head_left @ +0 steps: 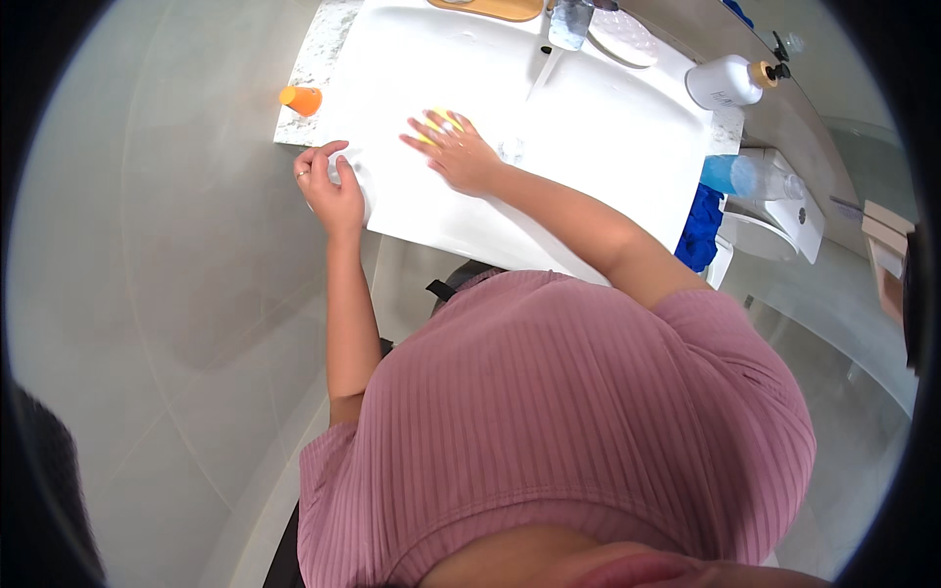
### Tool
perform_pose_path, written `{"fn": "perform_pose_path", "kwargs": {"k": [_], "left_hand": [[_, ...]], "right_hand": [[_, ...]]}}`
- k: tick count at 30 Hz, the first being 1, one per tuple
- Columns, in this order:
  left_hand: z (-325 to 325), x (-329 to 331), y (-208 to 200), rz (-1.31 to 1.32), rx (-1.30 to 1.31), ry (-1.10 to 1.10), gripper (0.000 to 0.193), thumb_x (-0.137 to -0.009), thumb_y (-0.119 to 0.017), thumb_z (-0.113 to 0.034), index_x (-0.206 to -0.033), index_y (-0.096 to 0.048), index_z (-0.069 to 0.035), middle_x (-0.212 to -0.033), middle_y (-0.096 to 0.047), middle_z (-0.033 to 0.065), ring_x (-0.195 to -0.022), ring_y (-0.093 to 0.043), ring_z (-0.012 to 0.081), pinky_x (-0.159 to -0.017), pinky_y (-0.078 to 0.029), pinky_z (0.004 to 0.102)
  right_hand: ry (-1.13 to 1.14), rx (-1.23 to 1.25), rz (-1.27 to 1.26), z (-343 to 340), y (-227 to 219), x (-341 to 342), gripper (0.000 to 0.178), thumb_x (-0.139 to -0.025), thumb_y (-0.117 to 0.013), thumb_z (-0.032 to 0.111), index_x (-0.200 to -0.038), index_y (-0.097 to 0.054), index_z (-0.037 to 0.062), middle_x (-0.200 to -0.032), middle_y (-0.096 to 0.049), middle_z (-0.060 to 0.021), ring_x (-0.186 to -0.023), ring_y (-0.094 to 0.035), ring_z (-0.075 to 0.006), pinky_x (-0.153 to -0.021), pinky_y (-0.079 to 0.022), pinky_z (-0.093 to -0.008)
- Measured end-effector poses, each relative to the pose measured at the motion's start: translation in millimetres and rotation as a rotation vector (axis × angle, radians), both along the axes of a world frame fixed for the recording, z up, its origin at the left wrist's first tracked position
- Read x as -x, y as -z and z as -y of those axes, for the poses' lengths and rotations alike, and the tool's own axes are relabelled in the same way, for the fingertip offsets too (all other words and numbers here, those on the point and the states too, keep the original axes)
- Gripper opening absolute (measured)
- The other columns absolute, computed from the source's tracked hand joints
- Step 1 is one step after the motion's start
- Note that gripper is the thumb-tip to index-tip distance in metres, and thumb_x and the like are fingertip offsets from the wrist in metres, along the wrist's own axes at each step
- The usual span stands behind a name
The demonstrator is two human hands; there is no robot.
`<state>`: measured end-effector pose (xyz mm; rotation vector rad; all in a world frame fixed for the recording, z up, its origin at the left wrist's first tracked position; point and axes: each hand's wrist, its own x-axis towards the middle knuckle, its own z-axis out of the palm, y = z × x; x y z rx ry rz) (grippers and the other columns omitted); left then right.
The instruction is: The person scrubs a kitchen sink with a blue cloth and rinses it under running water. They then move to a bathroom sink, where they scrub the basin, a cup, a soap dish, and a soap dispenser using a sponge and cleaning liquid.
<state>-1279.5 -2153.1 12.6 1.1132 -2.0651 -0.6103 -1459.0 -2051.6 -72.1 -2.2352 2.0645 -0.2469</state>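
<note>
My right hand (463,157) presses a yellow sponge (441,124) against the inside of the white sink (608,186), with its fingers spread over it. White foam shows between the fingers. At the sink's left front corner is my left hand (329,188), close to the rim. Its fingers are loosely bent, the thumb stands apart from the index finger, and I see nothing held in it. A ring is on one finger. Just beyond that hand, an orange cup (302,100) sits on the speckled stone counter (316,59).
A faucet (570,24) stands at the sink's back, beside a white ridged dish (624,39) and a wooden tray (500,8). On the right are a white pump bottle (723,82), a bottle of blue liquid (730,174), blue cloth (700,230) and a toilet (769,235). A tiled wall (196,196) borders the left.
</note>
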Motion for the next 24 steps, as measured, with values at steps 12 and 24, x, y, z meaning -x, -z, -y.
{"fn": "perform_pose_path", "kwargs": {"k": [12, 24], "left_hand": [[-10.5, 49.6, -5.9, -0.045, -0.005, 0.18, 0.019, -0.079, -0.053, 0.001, -0.092, -0.064, -0.007, -0.099, -0.046, 0.0087, -0.097, -0.045, 0.0237, -0.087, -0.04, 0.035], [-138.0, 224.8, -67.3, -0.204, -0.158, 1.022, 0.02, -0.076, -0.057, 0.0, -0.095, -0.063, -0.003, -0.09, -0.058, 0.01, -0.088, -0.057, 0.0258, -0.077, -0.047, 0.0325]], "right_hand": [[0.082, -0.132, -0.08, -7.9, 17.3, 99.9, 0.042, -0.091, -0.048, 0.021, -0.133, -0.042, 0.0267, -0.141, -0.037, -0.006, -0.128, -0.037, -0.0202, -0.096, -0.042, -0.0423], [0.637, 0.668, 0.999, -67.2, 98.4, 126.5, 0.022, -0.091, -0.051, 0.022, -0.091, -0.062, 0.0037, -0.085, -0.064, -0.0152, -0.075, -0.061, -0.023, -0.069, -0.049, -0.0349]]}}
